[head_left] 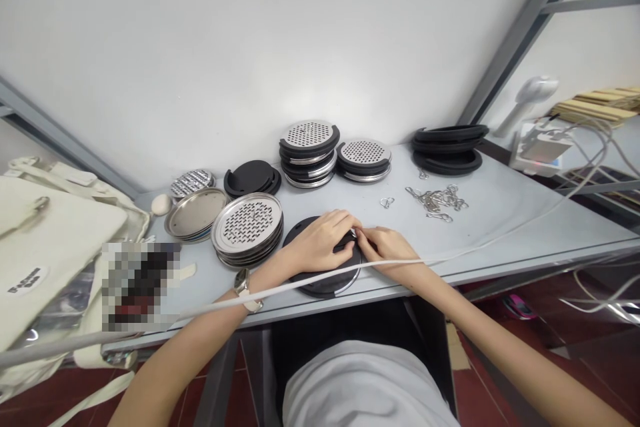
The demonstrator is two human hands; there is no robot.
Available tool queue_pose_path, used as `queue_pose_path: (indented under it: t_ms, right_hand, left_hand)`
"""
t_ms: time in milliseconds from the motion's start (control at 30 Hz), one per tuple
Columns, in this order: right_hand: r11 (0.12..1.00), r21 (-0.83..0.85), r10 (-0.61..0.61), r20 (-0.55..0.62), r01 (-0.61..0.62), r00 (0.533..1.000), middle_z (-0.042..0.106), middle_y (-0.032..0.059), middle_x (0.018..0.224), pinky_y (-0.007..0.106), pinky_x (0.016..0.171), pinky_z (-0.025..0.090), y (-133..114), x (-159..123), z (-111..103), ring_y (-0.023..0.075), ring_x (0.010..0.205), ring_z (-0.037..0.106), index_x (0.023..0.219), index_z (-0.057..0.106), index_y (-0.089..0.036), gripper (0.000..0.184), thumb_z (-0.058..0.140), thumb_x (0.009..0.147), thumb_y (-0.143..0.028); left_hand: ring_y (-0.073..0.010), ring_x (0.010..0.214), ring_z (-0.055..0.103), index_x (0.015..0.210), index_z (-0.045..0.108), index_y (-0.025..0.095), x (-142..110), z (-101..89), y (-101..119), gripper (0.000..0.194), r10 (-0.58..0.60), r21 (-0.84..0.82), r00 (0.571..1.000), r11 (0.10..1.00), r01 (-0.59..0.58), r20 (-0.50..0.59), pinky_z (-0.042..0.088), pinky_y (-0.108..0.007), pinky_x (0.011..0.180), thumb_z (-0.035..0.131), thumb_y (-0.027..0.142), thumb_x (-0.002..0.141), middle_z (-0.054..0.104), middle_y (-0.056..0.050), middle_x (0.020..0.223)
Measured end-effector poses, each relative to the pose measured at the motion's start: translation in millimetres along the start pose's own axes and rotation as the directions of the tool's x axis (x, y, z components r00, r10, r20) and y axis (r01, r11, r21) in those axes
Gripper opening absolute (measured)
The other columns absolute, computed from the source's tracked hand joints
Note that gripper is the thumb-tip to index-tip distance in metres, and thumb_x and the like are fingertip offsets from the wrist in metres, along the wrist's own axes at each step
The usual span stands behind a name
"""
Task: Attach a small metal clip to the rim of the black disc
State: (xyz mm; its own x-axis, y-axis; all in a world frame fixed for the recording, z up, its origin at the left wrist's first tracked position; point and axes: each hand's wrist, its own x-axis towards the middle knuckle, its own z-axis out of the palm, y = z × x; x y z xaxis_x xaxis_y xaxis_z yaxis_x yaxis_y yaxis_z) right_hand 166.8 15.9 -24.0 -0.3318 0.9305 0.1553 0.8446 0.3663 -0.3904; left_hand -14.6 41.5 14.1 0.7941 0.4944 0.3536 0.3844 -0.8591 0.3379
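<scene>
A black round disc with a thin silvery edge at its lower right lies on the table in front of me. My left hand rests over it, with the fingers curled at its far right rim and the thumb on top. My right hand is closed in a pinch at that same rim, its fingertips meeting those of the left. A small shiny bit shows between the fingertips; its kind cannot be made out. Left of the disc stands a stack of round metal grater plates. Loose metal clips lie beyond my right hand.
Against the wall are stacks of grater plates in black rings, a shorter stack, black rings and black discs. Plain metal plates and a cream bag are leftward. A white cable crosses before my arms.
</scene>
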Motion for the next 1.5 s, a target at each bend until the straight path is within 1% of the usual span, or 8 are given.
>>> queue_pose_path:
  t_ms: [367,600,833,967,1067,1167,1267,1500]
  right_hand:
    - [0.995,-0.098,0.031,-0.015,-0.033,0.999,0.070,0.0097,0.073,0.026,0.058,0.032,-4.8,3.3,1.8,0.0172,0.063,0.063,0.077,0.062,-0.015,0.039,0.030,0.095,-0.028]
    - [0.998,0.062,-0.025,0.021,0.023,0.999,0.066,0.0065,0.064,0.024,0.056,0.032,1.4,1.4,-1.3,0.0132,0.055,0.057,0.067,0.058,-0.016,0.044,0.029,0.096,-0.032]
    - [0.996,0.088,-0.015,0.026,0.012,1.000,0.063,0.0066,0.060,0.024,0.053,0.031,1.1,1.0,-2.1,0.0126,0.050,0.052,0.063,0.057,-0.016,0.046,0.030,0.095,-0.034]
    - [0.995,0.095,-0.022,0.033,0.019,0.999,0.066,0.0077,0.066,0.024,0.056,0.034,1.3,0.2,-3.1,0.0142,0.054,0.055,0.071,0.061,-0.015,0.043,0.030,0.095,-0.033]
    - [0.989,0.145,-0.042,0.023,0.038,0.999,0.069,0.0086,0.077,0.024,0.060,0.038,1.9,-0.4,-3.3,0.0161,0.063,0.060,0.087,0.064,-0.015,0.036,0.032,0.094,-0.030]
    - [0.979,0.199,-0.042,0.009,0.040,0.999,0.069,0.0082,0.084,0.024,0.064,0.040,2.2,-0.9,-3.1,0.0167,0.068,0.062,0.102,0.060,-0.016,0.032,0.033,0.094,-0.030]
    - [0.976,0.217,-0.029,0.009,0.026,1.000,0.068,0.0073,0.081,0.024,0.063,0.041,2.1,-1.5,-2.6,0.0165,0.065,0.061,0.101,0.059,-0.016,0.031,0.033,0.093,-0.030]
    - [0.977,0.209,-0.049,0.010,0.046,0.999,0.068,0.0075,0.081,0.024,0.063,0.040,2.4,-2.6,-3.3,0.0162,0.066,0.060,0.103,0.059,-0.015,0.029,0.035,0.091,-0.026]
  left_hand:
    - [-0.0212,0.095,0.052,0.105,0.048,0.016,-0.1,2.7,-1.5,0.024,-0.013,-0.007,1.000,1.000,0.013,-0.009,0.045,-0.035,0.088,0.049,0.012,0.082,0.054,-0.008,0.099]
    - [-0.0210,0.097,0.053,0.106,0.048,0.016,-0.1,3.1,-2.3,0.024,-0.024,-0.008,1.000,1.000,0.024,-0.007,0.045,-0.036,0.089,0.050,0.012,0.082,0.055,-0.008,0.102]
    - [-0.0204,0.097,0.055,0.106,0.050,0.017,-0.5,3.8,-2.3,0.025,-0.021,-0.044,1.000,0.999,0.021,-0.012,0.045,-0.036,0.089,0.049,0.011,0.082,0.059,-0.007,0.102]
    - [-0.0199,0.097,0.056,0.106,0.050,0.017,-0.5,3.6,-2.0,0.025,-0.018,-0.061,1.000,0.998,0.017,-0.010,0.044,-0.035,0.090,0.048,0.010,0.082,0.060,-0.007,0.102]
    - [-0.0204,0.097,0.056,0.107,0.050,0.017,-0.7,3.5,-2.0,0.026,-0.024,-0.062,1.000,0.998,0.024,0.000,0.043,-0.036,0.090,0.048,0.010,0.083,0.060,-0.007,0.103]
    - [-0.0204,0.098,0.055,0.108,0.050,0.016,-1.1,3.6,-2.5,0.026,-0.031,-0.044,0.999,0.999,0.032,0.017,0.042,-0.035,0.091,0.048,0.011,0.083,0.060,-0.007,0.104]
    - [-0.0202,0.099,0.055,0.109,0.050,0.016,-1.3,3.9,-3.0,0.026,-0.033,-0.027,0.999,0.999,0.034,0.025,0.042,-0.034,0.091,0.048,0.011,0.084,0.060,-0.007,0.104]
    - [-0.0202,0.098,0.056,0.106,0.051,0.016,-0.9,4.0,-2.4,0.023,-0.030,-0.033,0.999,0.999,0.030,0.014,0.042,-0.035,0.090,0.048,0.011,0.083,0.061,-0.007,0.102]
